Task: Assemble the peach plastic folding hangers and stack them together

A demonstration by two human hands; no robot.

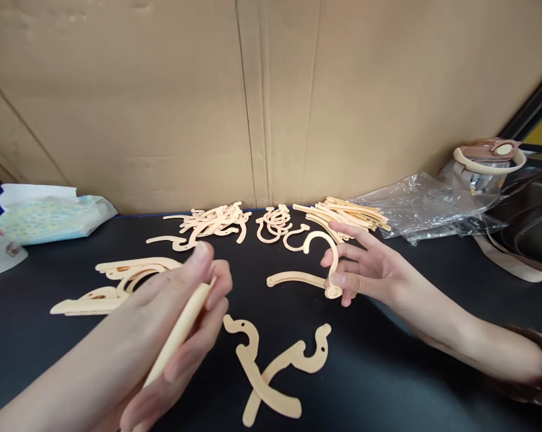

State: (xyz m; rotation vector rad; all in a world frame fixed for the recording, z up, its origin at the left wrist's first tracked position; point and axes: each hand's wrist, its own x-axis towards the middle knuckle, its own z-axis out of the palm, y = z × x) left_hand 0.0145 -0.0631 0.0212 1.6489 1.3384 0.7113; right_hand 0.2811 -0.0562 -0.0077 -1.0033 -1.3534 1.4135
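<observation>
My left hand (185,324) is closed around a long cream plastic strip (180,333), which slants up between thumb and fingers. My right hand (365,267) pinches a cream plastic hanger hook (331,255) at its round base, the curve pointing up. From that base a slim curved hanger arm (295,277) reaches left; whether it is joined to the hook or only held against it, I cannot tell. Between and below the hands, two S-ended hanger arms (268,384) lie crossed on the black table (361,390). Folded hanger pieces (113,288) rest behind my left wrist, partly hidden.
Along the back lie piles of notched arms (212,222), hooks (275,222) and slim strips (347,213), against a cardboard wall (162,108). A tissue pack (59,213) stands left. Clear plastic bags (415,201) and a strapped cup (487,162) are at right.
</observation>
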